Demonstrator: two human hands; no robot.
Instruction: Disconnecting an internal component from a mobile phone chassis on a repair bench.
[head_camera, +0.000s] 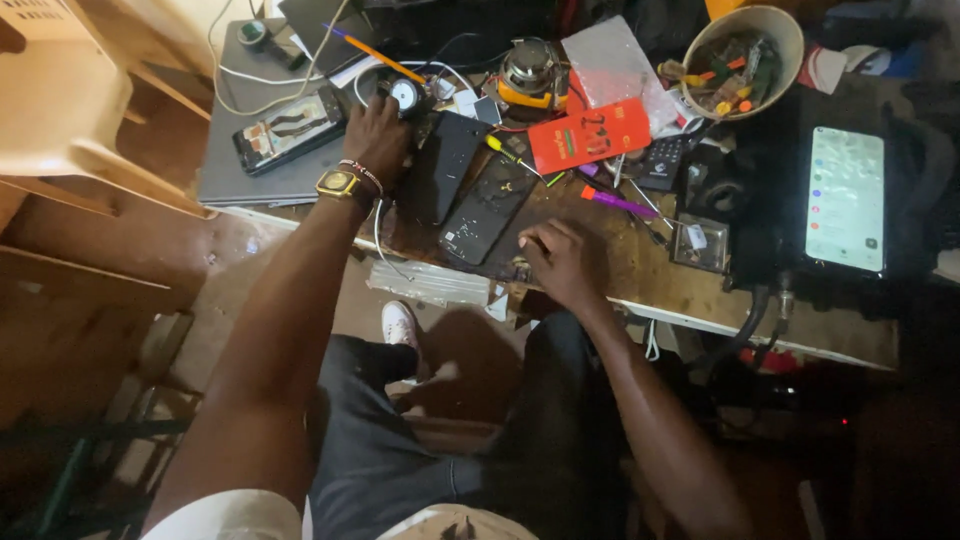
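Dark trousers (450, 430) nearest, knees spread under the workbench (660, 275). Left hand (378, 135), gold watch (340, 184) at the wrist, reached to the far side, fingers curled against a small round dial gauge (404, 95); actually gripped or only touched, cannot tell. Right hand (560, 258) at the near edge, knuckles bent, fingertips pressed down just right of an opened dark phone (487, 208); anything small pinched beneath, cannot tell. Second black handset (450, 160) between the two hands. Further left, a stripped phone (290, 128) on a grey laptop (240, 170). To the right, a red box (590, 133), a purple tool (618, 202), a tool bowl (745, 60). Judged: repair mid-way, meter being fetched to the opened phone. Calls for a firm hold and care among the cables.
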